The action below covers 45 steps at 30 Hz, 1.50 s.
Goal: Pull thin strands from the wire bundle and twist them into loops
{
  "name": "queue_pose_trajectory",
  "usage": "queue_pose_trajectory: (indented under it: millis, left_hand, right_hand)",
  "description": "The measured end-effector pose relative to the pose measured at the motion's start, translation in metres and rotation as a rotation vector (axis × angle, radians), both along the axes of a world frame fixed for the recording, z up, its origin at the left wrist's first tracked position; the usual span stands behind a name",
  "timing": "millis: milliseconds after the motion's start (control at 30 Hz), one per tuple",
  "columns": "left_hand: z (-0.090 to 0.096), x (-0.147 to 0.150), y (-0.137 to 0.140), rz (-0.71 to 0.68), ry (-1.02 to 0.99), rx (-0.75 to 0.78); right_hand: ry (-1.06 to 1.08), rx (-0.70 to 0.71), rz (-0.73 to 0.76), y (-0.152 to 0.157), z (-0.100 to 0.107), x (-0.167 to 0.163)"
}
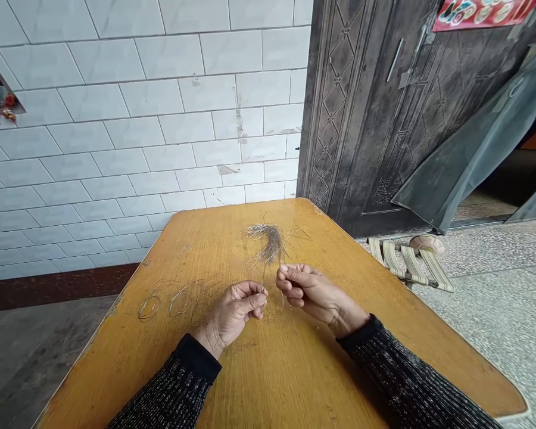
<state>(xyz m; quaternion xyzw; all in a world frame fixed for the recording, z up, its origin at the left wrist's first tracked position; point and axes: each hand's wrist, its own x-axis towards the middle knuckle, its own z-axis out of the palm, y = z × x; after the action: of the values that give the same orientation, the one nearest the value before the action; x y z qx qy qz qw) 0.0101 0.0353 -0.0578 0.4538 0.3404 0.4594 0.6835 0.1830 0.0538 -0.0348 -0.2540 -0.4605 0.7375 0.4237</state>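
My left hand [239,310] is closed in a pinch on a thin wire [263,275] over the middle of the wooden table [259,381]. Close by on the right, my right hand [310,292] also pinches; a fine wire end shows below its fingers, and I cannot make out whether it is the same strand. Beyond both hands lies a curved bundle of thin wires [274,243], with stray ends spreading out. To the left of my left hand, several loose wire loops rest on the tabletop, among them a coil [149,305] and another coil [178,302].
The table's far end meets a white tiled wall [174,119]. At the right stand a dark carved door [361,119] and a hanging grey curtain [477,137]. A low strap-seated stool [411,262] and a ball [427,243] are on the floor beside the table.
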Motion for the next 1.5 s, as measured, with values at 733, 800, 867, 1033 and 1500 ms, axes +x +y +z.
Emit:
queue_pose_trajectory:
  millis: [733,800,867,1033,1500]
  left_hand:
    - [-0.005,0.006,-0.004,-0.068,-0.005,0.079]
    - [-0.008,0.004,-0.001,-0.04,-0.004,0.049]
    - [-0.01,0.002,0.002,-0.003,-0.026,0.008]
    - [-0.01,0.002,0.005,0.091,-0.129,-0.011]
    - [-0.003,0.005,0.001,0.233,-0.093,-0.03]
  right_hand:
    - [0.178,-0.069,-0.084,0.0,-0.005,-0.005]
    - [0.168,-0.045,-0.082,0.001,-0.004,-0.005]
    - [0.162,-0.02,-0.084,0.0,-0.003,-0.006]
    - [0.091,0.077,-0.093,-0.003,-0.003,-0.01]
    - [-0.048,0.167,-0.092,-0.002,-0.01,-0.011]
